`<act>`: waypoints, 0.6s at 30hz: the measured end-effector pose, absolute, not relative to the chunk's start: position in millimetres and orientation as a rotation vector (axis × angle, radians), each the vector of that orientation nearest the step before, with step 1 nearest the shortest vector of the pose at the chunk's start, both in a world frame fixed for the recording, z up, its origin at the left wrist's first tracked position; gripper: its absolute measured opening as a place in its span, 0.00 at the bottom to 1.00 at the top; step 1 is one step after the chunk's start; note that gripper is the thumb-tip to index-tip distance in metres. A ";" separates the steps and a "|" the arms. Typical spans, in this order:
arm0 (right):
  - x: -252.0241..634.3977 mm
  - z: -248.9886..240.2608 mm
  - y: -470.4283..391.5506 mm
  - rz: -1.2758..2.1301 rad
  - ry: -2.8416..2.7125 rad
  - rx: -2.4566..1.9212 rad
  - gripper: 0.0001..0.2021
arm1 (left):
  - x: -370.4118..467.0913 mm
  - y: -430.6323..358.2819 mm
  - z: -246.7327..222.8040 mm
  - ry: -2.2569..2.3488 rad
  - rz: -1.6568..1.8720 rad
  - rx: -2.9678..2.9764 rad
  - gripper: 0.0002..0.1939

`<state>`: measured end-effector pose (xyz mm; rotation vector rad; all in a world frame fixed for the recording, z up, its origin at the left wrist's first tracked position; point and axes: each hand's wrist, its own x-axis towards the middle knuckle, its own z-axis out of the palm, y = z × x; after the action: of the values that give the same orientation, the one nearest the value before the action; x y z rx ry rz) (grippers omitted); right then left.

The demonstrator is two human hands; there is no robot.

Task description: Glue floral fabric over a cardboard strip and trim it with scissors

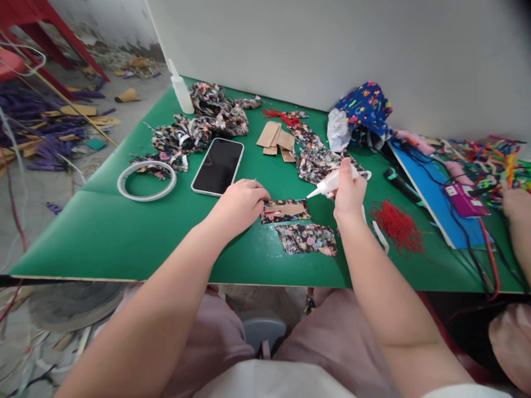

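Fabric-edged cardboard rectangle [292, 210] lies on the green tabletop [166, 243], just beyond a loose floral fabric piece [307, 239]. The left hand [243, 203], fingers loosely curled, rests at its left end; whether it pinches anything I cannot tell. The right hand [350, 194] is closed around a white squeeze bottle [327, 183], nozzle near the rectangle's far right corner.

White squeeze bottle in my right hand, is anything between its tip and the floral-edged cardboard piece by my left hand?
Nothing visible blocks it: the squeeze bottle points its tip towards the far right corner of the cardboard piece, while your left hand is at the opposite end.
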<state>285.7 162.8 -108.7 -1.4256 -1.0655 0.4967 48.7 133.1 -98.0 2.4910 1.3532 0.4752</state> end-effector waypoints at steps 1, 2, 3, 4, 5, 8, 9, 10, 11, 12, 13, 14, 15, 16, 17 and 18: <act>285.5 -108.4 162.6 0.496 -1.065 -1.426 0.26 | 49.0 132.8 -98.2 1.353 0.477 2.493 0.18; 285.2 -108.0 162.3 0.495 -1.066 -1.425 0.26 | 49.2 132.6 -98.4 1.353 0.479 2.496 0.18; 284.9 -107.4 162.0 0.491 -1.066 -1.424 0.26 | 49.4 132.6 -98.7 1.354 0.482 2.496 0.18; 284.5 -106.7 161.5 0.485 -1.067 -1.424 0.26 | 49.5 132.8 -99.0 1.356 0.486 2.494 0.18; 284.0 -106.0 161.0 0.477 -1.071 -1.425 0.26 | 49.4 133.3 -99.3 1.358 0.491 2.489 0.18; 282.6 -103.9 158.9 0.446 -1.108 -1.431 0.26 | 48.1 135.1 -98.3 1.363 0.498 2.477 0.17; 282.2 -103.3 158.2 0.441 -1.125 -1.434 0.26 | 47.8 134.8 -97.0 1.365 0.497 2.480 0.17; 281.7 -103.0 157.5 0.440 -1.140 -1.434 0.26 | 48.0 133.5 -95.3 1.364 0.492 2.495 0.17; 281.2 -102.7 156.8 0.439 -1.152 -1.434 0.26 | 49.2 130.8 -93.3 1.361 0.491 2.521 0.17; 280.7 -102.5 156.2 0.439 -1.162 -1.433 0.26 | 51.7 126.4 -91.2 1.351 0.491 2.553 0.16; 280.2 -102.3 155.6 0.441 -1.173 -1.431 0.25 | 55.7 120.0 -89.4 1.331 0.498 2.601 0.15; 279.5 -102.0 155.0 0.443 -1.183 -1.428 0.25 | 61.4 111.8 -88.4 1.308 0.522 2.639 0.14; 278.8 -101.6 154.4 0.443 -1.196 -1.426 0.25 | 68.6 102.1 -88.4 1.261 0.533 2.665 0.14; 278.1 -101.2 153.8 0.438 -1.210 -1.426 0.26 | 76.9 91.3 -89.6 1.209 0.563 2.683 0.14; 277.4 -100.6 153.1 0.427 -1.228 -1.426 0.26 | 85.8 80.2 -91.8 1.132 0.562 2.701 0.13; 276.7 -100.0 152.4 0.410 -1.249 -1.427 0.26 | 94.7 69.4 -94.9 1.105 0.546 2.713 0.14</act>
<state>276.7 152.4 -100.0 -1.4273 -1.2487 0.4096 94.7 69.4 -94.9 2.7134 1.1052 0.5455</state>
